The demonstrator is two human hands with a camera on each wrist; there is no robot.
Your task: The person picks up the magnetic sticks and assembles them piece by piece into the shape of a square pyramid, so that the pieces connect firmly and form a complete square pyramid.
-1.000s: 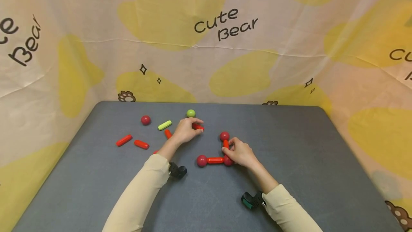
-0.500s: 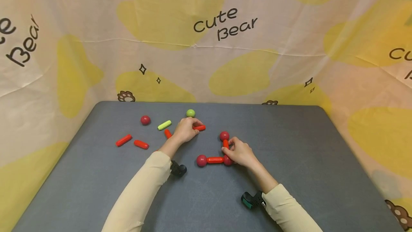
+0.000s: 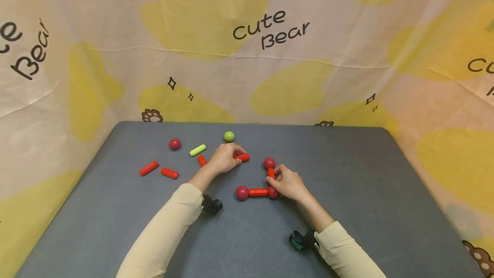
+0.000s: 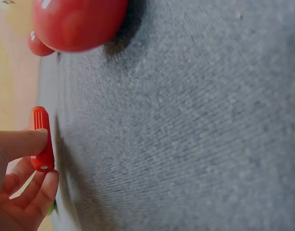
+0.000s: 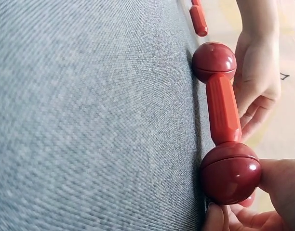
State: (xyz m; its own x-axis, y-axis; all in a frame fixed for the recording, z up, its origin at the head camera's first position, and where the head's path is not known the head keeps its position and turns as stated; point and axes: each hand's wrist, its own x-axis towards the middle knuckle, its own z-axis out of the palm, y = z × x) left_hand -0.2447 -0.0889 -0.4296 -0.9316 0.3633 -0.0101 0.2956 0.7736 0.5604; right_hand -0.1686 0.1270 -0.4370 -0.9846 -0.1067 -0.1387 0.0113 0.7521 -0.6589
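Observation:
On the grey table (image 3: 355,175) lies an L-shaped piece: a red ball (image 3: 242,192), a red rod (image 3: 258,191), a corner ball (image 3: 273,192), a second rod (image 3: 271,172) and a top ball (image 3: 269,163). My right hand (image 3: 276,180) grips the corner ball (image 5: 231,172) and touches the second rod. In the right wrist view a rod (image 5: 223,108) runs from that ball to another ball (image 5: 214,60). My left hand (image 3: 234,158) pinches a loose red rod (image 3: 243,157) (image 4: 41,139) just left of the top ball, low over the table.
Loose pieces lie at the back left: a green ball (image 3: 229,136), a yellow-green rod (image 3: 197,150), a dark red ball (image 3: 175,144) and three red rods (image 3: 149,168) (image 3: 170,173) (image 3: 201,160). Printed cloth walls (image 3: 247,76) stand round the table's far and side edges.
My left hand has carried the loose red rod a little to the right and nearer, toward the top ball. My right hand and the L-shaped piece have stayed still.

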